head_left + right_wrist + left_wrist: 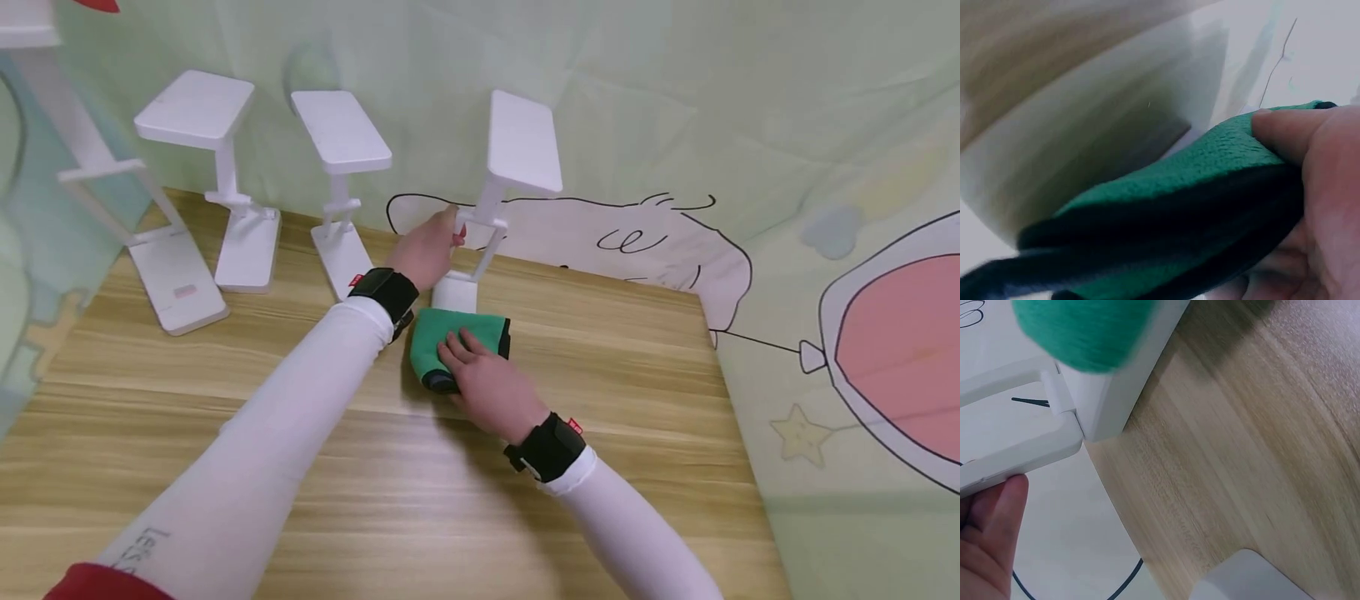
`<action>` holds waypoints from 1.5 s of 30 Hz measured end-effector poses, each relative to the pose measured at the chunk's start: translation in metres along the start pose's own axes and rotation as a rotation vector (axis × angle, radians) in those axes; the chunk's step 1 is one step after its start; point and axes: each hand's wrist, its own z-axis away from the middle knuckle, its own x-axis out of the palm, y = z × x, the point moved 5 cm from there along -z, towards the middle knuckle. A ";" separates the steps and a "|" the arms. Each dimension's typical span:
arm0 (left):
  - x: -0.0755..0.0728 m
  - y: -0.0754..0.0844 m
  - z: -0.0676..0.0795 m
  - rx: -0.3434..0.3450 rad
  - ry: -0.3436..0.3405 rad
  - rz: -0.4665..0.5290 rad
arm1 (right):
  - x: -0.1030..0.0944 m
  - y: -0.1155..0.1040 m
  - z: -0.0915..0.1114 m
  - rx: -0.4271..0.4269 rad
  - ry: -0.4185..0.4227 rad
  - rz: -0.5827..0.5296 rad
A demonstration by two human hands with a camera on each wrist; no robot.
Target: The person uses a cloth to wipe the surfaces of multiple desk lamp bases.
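Green cloth [429, 343] gripped: right hand [492, 388] | white stand [492, 200] pinched: left hand [426, 252]

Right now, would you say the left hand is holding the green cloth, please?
No, the right hand holds the green cloth, while the left hand grips a white lamp.

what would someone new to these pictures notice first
Probably the bright green cloth near the middle, held by the right hand over part of the base of a white folding stand, whose frame the left hand grips. Then three more white stands to its left, and the large pink balloon printed on the backdrop at far right.
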 end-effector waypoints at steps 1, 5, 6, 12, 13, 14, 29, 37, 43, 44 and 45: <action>0.000 0.000 -0.001 -0.001 0.000 -0.003 | 0.001 -0.001 -0.002 -0.009 0.008 -0.009; 0.000 0.002 -0.003 -0.005 -0.011 0.006 | 0.007 0.005 -0.012 -0.012 0.033 -0.092; 0.000 0.002 -0.003 -0.009 -0.017 0.010 | 0.009 0.007 -0.015 -0.004 0.033 -0.123; 0.004 0.004 0.001 -0.024 -0.042 0.038 | 0.013 0.022 -0.034 0.059 0.035 -0.276; 0.005 0.004 0.001 -0.019 -0.044 0.042 | 0.013 0.025 -0.037 0.072 0.038 -0.287; 0.007 0.004 0.002 -0.017 -0.046 0.044 | 0.013 0.028 -0.040 0.085 0.040 -0.290; 0.011 0.005 0.007 -0.005 -0.054 0.058 | 0.015 0.040 -0.049 0.201 0.057 -0.222; 0.012 -0.001 0.006 0.001 -0.041 0.038 | 0.018 0.046 -0.039 0.222 0.044 -0.238; 0.004 -0.002 0.004 0.007 0.003 0.042 | 0.017 0.052 -0.032 0.252 0.063 -0.172; 0.003 -0.002 0.003 0.004 0.001 0.041 | 0.016 0.052 -0.031 0.253 0.065 -0.166; 0.001 -0.002 0.003 0.000 -0.004 0.047 | 0.015 0.052 -0.030 0.256 0.066 -0.158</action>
